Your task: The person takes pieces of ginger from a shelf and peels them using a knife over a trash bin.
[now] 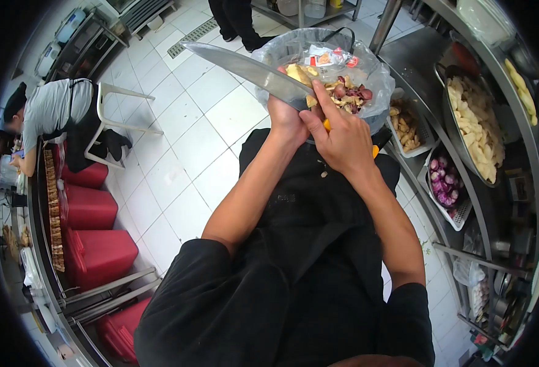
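Note:
A large knife [251, 72] is in my right hand [343, 136], its wide blade pointing to the upper left. My right index finger lies along the blade near its heel, and a bit of yellow handle shows below the fingers. My left hand [286, 122] is behind the blade, closed around a peeled pale yellow piece [298, 74] that looks like ginger; the blade hides part of it. Both hands are over the near edge of a bin lined with a clear bag [382, 79], which holds peelings [349, 95] and wrappers.
On the right, a metal shelf holds a basket of unpeeled ginger [404, 129], a basket of purple onions [444, 183] and a big bowl of peeled pieces [474, 125]. A seated co-worker [61, 110] and red bins [98, 257] are at left. Another person's legs [239, 21] stand beyond.

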Available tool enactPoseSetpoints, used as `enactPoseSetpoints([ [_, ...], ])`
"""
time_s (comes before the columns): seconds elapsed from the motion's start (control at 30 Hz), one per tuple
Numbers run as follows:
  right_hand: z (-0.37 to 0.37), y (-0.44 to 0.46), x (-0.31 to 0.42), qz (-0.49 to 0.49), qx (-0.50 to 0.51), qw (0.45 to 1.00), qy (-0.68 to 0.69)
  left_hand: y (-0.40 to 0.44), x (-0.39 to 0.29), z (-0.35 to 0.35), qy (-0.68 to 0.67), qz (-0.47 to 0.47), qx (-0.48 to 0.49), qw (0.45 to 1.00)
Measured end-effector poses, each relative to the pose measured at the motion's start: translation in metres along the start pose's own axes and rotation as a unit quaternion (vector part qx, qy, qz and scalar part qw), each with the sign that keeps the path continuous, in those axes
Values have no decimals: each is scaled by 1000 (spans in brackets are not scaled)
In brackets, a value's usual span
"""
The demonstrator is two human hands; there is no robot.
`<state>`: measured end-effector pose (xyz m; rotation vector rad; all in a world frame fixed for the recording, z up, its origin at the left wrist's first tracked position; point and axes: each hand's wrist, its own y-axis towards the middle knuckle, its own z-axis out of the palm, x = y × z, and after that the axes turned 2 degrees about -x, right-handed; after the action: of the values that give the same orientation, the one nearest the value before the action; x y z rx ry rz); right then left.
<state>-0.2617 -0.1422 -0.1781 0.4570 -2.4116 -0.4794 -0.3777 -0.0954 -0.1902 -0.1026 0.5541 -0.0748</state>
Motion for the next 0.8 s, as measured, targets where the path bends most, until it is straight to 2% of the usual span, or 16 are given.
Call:
enactPoseSetpoints([
  [0.2, 0, 0, 0, 0, -1, 1000, 11, -1, -1, 0, 23, -9, 4, 1000],
  [0.3, 7, 0, -5, -32, -58, 998, 17, 0, 0, 0, 23, -11, 8, 1000],
  [0.8, 6, -2, -3, -19, -42, 999, 11, -3, -1, 0, 19, -22, 22, 999],
])
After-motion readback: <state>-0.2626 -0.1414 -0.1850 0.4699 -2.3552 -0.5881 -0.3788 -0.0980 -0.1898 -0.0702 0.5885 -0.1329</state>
